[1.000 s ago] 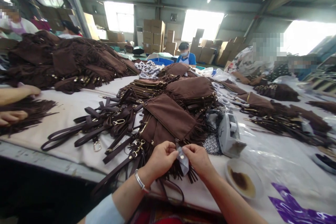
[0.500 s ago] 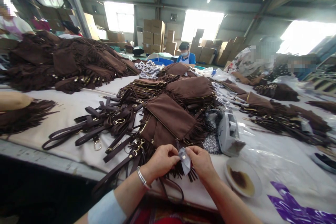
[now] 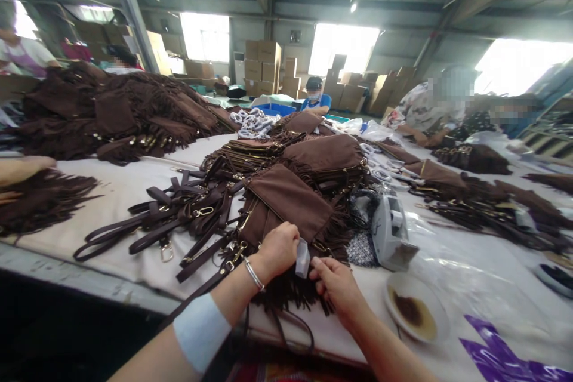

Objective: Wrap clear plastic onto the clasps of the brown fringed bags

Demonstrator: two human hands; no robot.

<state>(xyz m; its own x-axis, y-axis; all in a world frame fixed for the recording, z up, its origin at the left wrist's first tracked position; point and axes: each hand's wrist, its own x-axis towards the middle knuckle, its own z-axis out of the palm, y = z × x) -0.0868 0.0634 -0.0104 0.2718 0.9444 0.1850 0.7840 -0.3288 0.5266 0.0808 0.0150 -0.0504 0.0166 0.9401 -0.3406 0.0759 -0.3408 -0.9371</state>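
Observation:
My left hand [image 3: 278, 249] is closed over the front of a brown fringed pouch, its fingers pinching a small piece of white tissue-like wrapping [image 3: 302, 259]. The wrapping hangs toward my right hand [image 3: 335, 286]. That hand has its thumb and fingers drawn together just beside the wrapping's lower end; whatever is in them, if anything, is hidden. Under both hands lies the brown pouch [image 3: 290, 194], its zip edge slanting and its fringe hanging toward the table's front edge. Dark wrist straps [image 3: 192, 212] with gold clasps lie tangled to the left.
A tape dispenser [image 3: 394, 233] and a white dish [image 3: 441, 319] with brownish liquid stand at right, beside clear plastic and a purple-printed bag [image 3: 505, 352]. More pouches [image 3: 326, 152] are stacked behind. A large pouch heap [image 3: 125, 107] lies far left; a co-worker's arm [image 3: 24, 170] reaches in below it.
My left hand has moved up and over the pouch with the wrapping. My right hand has come off the wrapping and sits slightly lower.

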